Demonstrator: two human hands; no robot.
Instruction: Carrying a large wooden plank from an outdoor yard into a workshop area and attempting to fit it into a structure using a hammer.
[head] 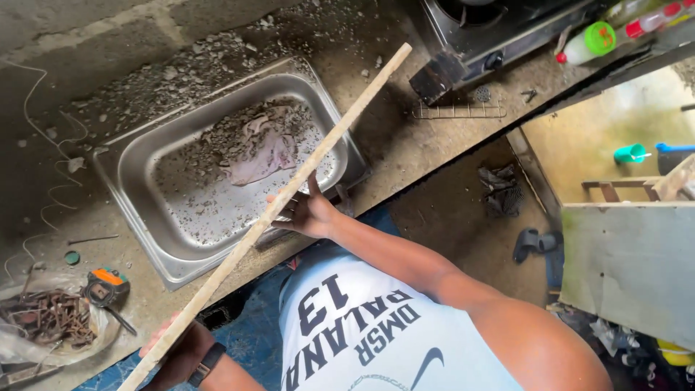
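Note:
A long, thin, pale wooden strip (340,123) runs diagonally from the lower left to the upper right, above a steel sink (137,170). My right hand (310,214) grips the strip near its middle, with the thumb up and the fingers wrapped around it. My left hand (179,353), which wears a dark wristwatch, holds the strip's lower end close to my body. Grey rubble and a crumpled pinkish cloth (262,148) lie in the sink.
On the dusty counter to the left are an orange-and-black tape measure (106,287) and a plastic bag of rusty nails (48,318). A gas stove (492,32), a wire rack (460,110) and a green-capped bottle (590,41) are at the top right. A pale board (630,261) stands at the right.

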